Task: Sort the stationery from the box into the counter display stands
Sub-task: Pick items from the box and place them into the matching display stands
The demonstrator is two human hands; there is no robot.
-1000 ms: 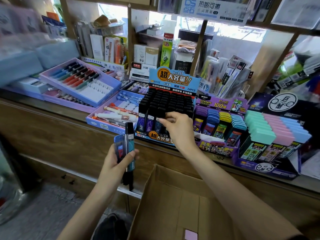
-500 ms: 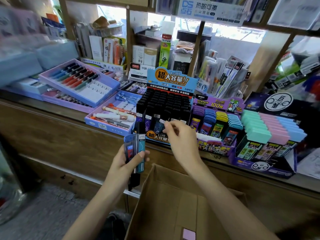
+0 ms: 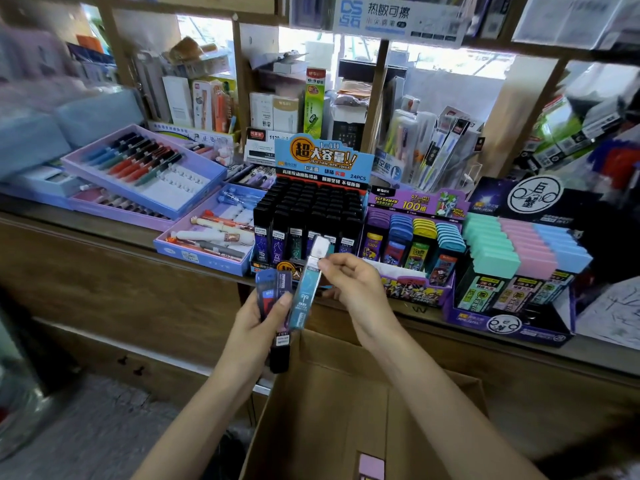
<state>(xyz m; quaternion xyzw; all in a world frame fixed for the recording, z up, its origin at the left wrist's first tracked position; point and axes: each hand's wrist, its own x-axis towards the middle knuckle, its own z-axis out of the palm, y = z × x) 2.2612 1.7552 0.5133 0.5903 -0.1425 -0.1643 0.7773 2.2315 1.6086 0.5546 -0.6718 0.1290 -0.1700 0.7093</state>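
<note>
My left hand (image 3: 258,322) grips a small bunch of slim lead-refill cases (image 3: 273,299), dark blue and purple, held upright over the box's left edge. My right hand (image 3: 353,289) pinches the upper part of a light-blue case (image 3: 304,292) that stands tilted beside that bunch, its pale cap pointing up. Both hands hover just in front of the black-capped display stand (image 3: 311,216) with the blue header card. The open cardboard box (image 3: 332,403) lies below my arms; a small pink item (image 3: 371,466) sits at its bottom.
The wooden counter (image 3: 114,289) carries purple pen trays (image 3: 145,174) at the left, a tray of novelty pens (image 3: 207,233), a colourful-capped refill stand (image 3: 412,244) and a pastel-capped stand (image 3: 519,265) at the right. Shelves with packaged goods rise behind.
My right hand left the black-capped stand and came back toward my left hand, now pinching the light-blue case. My left hand moved right and up with its bunch.
</note>
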